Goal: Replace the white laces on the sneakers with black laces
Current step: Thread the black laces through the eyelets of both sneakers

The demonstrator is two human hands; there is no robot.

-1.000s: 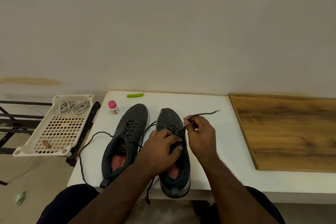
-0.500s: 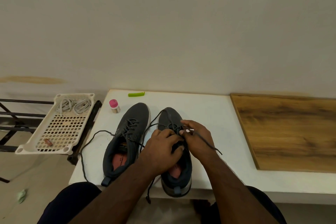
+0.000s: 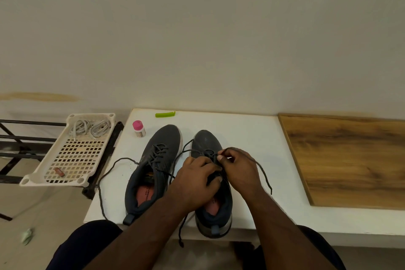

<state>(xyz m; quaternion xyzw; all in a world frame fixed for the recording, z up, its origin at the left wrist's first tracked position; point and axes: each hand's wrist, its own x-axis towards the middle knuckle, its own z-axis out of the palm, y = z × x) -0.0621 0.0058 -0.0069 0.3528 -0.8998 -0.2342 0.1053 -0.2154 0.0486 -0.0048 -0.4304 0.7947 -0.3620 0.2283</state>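
two dark sneakers sit at the near edge of the white desk (image 3: 252, 138), heels toward the person. the pink-capped bottle (image 3: 139, 128) and green clip (image 3: 165, 114) lie beyond. right hand (image 3: 240, 170) pinches the black lace (image 3: 262, 171) over the right sneaker (image 3: 207, 140); left hand (image 3: 196, 184) grips that sneaker's tongue area. white laces (image 3: 91, 128) lie in the basket (image 3: 65, 177) left of the desk.

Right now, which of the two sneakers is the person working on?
The right-hand sneaker: both hands are on it, the right hand pinching its black lace. The left-hand sneaker lies untouched beside it.
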